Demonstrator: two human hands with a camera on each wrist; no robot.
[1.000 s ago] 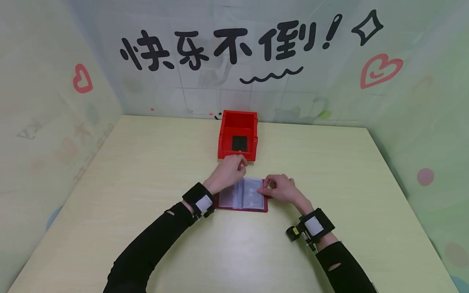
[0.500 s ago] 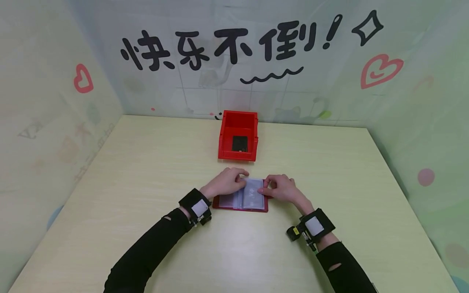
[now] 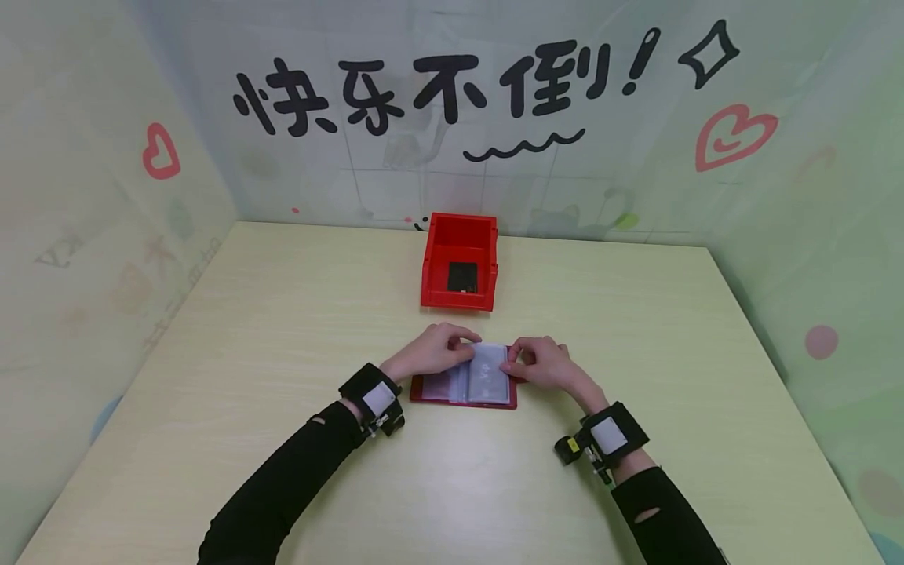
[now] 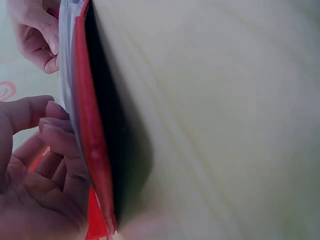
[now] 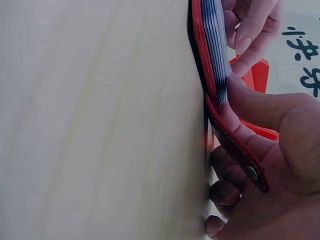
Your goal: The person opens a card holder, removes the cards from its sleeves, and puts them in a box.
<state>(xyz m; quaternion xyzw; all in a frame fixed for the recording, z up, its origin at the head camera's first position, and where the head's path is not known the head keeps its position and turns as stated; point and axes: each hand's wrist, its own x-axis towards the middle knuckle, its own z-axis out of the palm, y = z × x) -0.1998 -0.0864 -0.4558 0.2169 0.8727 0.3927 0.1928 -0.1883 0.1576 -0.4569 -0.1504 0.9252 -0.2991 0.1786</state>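
A small red card holder (image 3: 428,399) lies open on the table, its clear plastic sleeves (image 3: 487,377) fanned apart. My right hand (image 3: 544,362) pinches the sleeves' right edge between thumb and forefinger. In the right wrist view the thumb (image 5: 260,102) presses on the stacked sleeves, and a red strap with a snap (image 5: 251,173) hangs beside the palm. My left hand (image 3: 439,350) bends over the holder's left half. Its fingertips are near the top of the right-hand sleeves, thumb and forefinger slightly apart; nothing shows between them.
Behind the holder stands a red bin (image 3: 459,231), a flat dark rectangle (image 3: 462,277) in its bottom. Printed cloth walls enclose the pale wooden table (image 3: 318,290) at the back and sides.
My left hand has drawn back from the bin's front edge down to the card holder. The right hand keeps its hold with barely any movement; the bin stays put.
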